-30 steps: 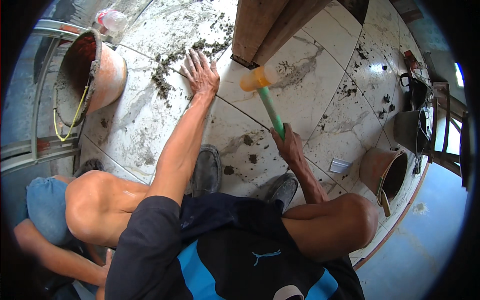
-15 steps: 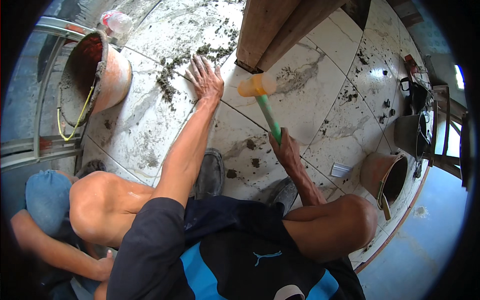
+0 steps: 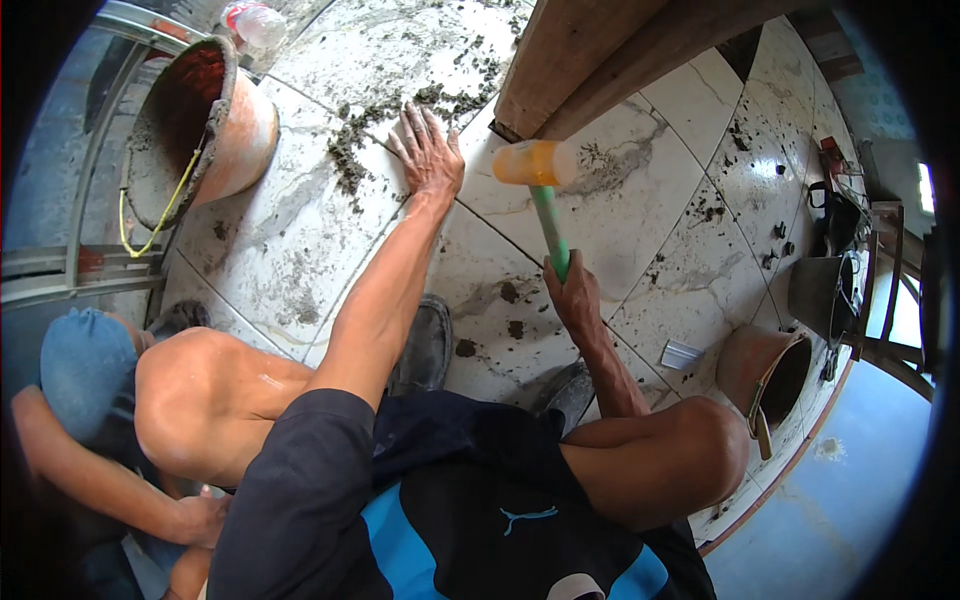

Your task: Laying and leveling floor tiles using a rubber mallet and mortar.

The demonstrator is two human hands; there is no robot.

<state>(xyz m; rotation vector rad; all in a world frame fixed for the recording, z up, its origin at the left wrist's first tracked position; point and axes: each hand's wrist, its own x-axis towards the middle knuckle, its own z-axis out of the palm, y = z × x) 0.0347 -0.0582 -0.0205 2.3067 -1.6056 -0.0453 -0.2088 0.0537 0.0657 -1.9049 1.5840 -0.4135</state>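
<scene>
My right hand is wrapped round the green handle of a mallet with an orange-yellow head. The mallet's head is over the tiles, close to the foot of a wooden post; I cannot tell whether it touches the floor. My left hand lies flat with fingers spread on a white marble-patterned floor tile, near a tile joint. Dark crumbs of mortar are scattered just beyond and left of its fingertips.
A mortar-caked bucket lies tipped at the left, beside a plastic bottle. To the right are another orange bucket, a black bucket and a small grey piece. A co-worker in a blue cap crouches at lower left.
The view has shifted slightly, so floor and buckets sit a little differently. The mallet's head appears a bit turned and tilted; my left hand stays flat on the tile.
</scene>
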